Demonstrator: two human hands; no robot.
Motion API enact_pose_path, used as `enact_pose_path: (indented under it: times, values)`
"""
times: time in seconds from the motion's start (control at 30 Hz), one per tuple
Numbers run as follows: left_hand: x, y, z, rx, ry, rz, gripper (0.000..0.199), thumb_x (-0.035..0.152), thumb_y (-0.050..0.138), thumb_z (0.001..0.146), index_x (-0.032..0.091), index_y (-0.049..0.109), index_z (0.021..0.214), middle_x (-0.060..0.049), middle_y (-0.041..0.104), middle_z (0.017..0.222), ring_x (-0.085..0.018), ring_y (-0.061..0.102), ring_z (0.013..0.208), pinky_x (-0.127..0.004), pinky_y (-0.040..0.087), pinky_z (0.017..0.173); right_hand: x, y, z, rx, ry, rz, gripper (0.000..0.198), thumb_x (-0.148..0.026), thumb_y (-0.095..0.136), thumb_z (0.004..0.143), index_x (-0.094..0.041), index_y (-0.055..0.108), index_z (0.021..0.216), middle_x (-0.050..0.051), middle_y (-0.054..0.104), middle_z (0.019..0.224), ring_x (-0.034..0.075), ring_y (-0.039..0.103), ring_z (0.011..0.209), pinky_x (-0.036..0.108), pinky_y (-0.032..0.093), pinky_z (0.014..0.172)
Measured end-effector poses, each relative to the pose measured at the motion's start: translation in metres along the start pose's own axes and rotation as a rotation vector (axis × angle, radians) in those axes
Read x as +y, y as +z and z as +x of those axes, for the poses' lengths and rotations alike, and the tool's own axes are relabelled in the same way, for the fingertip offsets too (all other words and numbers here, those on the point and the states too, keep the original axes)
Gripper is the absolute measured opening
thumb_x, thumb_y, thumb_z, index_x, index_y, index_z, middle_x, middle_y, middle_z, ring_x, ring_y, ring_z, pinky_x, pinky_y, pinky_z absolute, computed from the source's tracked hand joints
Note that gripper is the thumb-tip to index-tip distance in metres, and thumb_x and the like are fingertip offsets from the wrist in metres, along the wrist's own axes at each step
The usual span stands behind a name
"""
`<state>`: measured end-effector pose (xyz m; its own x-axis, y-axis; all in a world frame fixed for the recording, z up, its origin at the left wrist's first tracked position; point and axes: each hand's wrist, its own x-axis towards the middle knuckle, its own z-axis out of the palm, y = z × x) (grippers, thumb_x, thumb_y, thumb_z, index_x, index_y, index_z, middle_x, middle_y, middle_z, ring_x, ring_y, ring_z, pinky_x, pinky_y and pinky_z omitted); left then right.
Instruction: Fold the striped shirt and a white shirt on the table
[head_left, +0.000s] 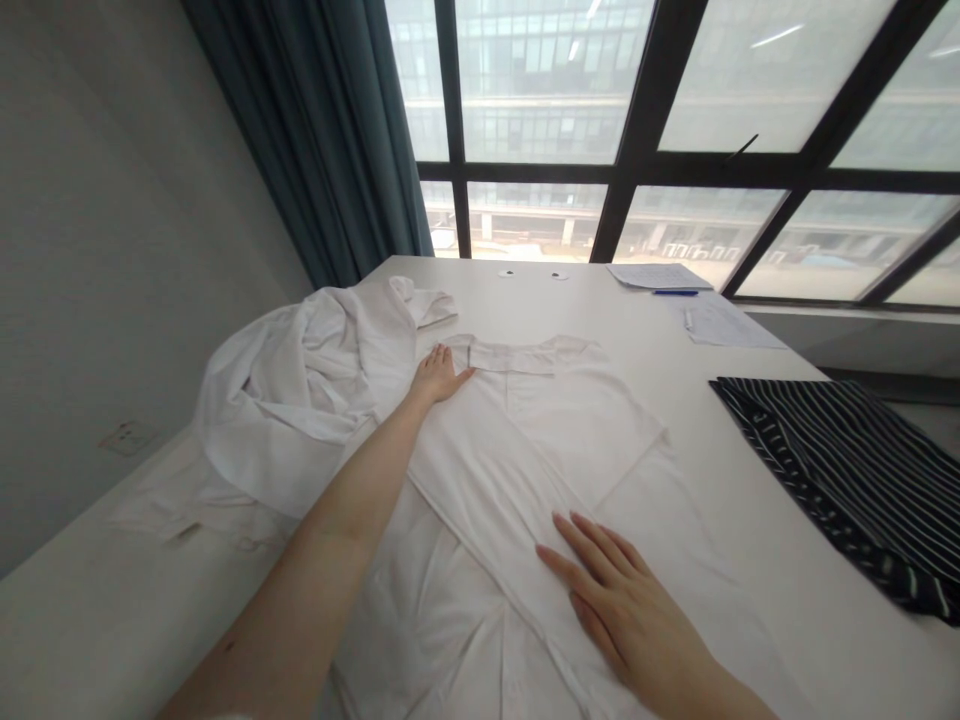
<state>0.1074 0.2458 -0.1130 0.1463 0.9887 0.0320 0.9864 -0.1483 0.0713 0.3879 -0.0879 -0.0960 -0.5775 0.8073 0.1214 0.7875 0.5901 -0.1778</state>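
Observation:
A white shirt [495,460] lies spread on the table, its collar end toward the window. One sleeve is folded slantwise across the body. My left hand [437,374] is stretched far forward and rests on the shirt's left shoulder beside the collar, with the thumb out to the right. Nearer to me, my right hand [619,590] lies flat over the folded sleeve, its fingers extended and slightly spread. Neither hand grips the cloth.
A crumpled heap of white cloth [300,370] sits left of the shirt. A black-and-white striped garment [847,470] lies at the right edge. Papers [660,277] and a blue pen [675,293] are at the back right of the white table [480,300], before the window.

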Motion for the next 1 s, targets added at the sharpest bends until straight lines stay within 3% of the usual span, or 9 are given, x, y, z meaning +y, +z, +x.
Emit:
enact_pose_path:
  times: [0.23,0.47,0.6,0.8,1.0]
  values:
    - [0.004,-0.005,-0.007,0.056,0.004,0.029,0.082,0.062,0.025,0.094,0.0,0.031,0.147,-0.022,0.026,0.156,-0.027,0.023,0.146,-0.038,0.024,0.117,-0.001,0.0,0.001,-0.013,0.024,0.018,0.058,-0.019,0.045,0.095,-0.037,0.032,0.15,0.001,0.027,0.159,0.021,0.027,0.145,0.045,0.035,0.113]
    - [0.022,-0.005,-0.049,0.108,0.046,0.068,0.065,0.04,0.027,0.099,-0.008,0.034,0.142,-0.027,0.033,0.151,-0.032,0.031,0.142,-0.042,0.027,0.114,-0.002,-0.001,0.001,-0.019,0.032,0.022,0.058,-0.019,0.045,0.095,-0.037,0.034,0.149,0.002,0.027,0.159,0.022,0.026,0.145,0.045,0.034,0.113]
    - [0.039,0.0,-0.096,0.064,0.18,0.084,0.064,0.044,0.029,0.099,0.001,0.033,0.146,-0.021,0.027,0.156,-0.028,0.025,0.145,-0.042,0.023,0.116,-0.003,-0.001,0.002,0.007,0.039,0.032,0.056,-0.02,0.043,0.096,-0.036,0.033,0.149,0.001,0.029,0.158,0.021,0.028,0.144,0.045,0.035,0.112]
    - [0.067,0.002,-0.166,0.047,0.563,0.026,0.065,0.052,0.022,0.1,0.011,0.026,0.151,-0.015,0.023,0.158,-0.023,0.017,0.148,-0.041,0.019,0.118,-0.004,0.001,0.001,0.037,0.039,0.025,0.057,-0.022,0.041,0.097,-0.032,0.029,0.152,0.002,0.031,0.157,0.02,0.028,0.144,0.044,0.034,0.113]
    - [0.067,-0.007,-0.183,0.023,0.646,0.012,0.065,0.056,0.023,0.099,0.019,0.023,0.153,-0.013,0.019,0.16,-0.025,0.018,0.148,-0.043,0.02,0.117,-0.004,0.001,0.0,0.009,0.044,0.023,0.056,-0.024,0.039,0.099,-0.033,0.026,0.152,0.002,0.027,0.158,0.02,0.026,0.145,0.044,0.031,0.115]
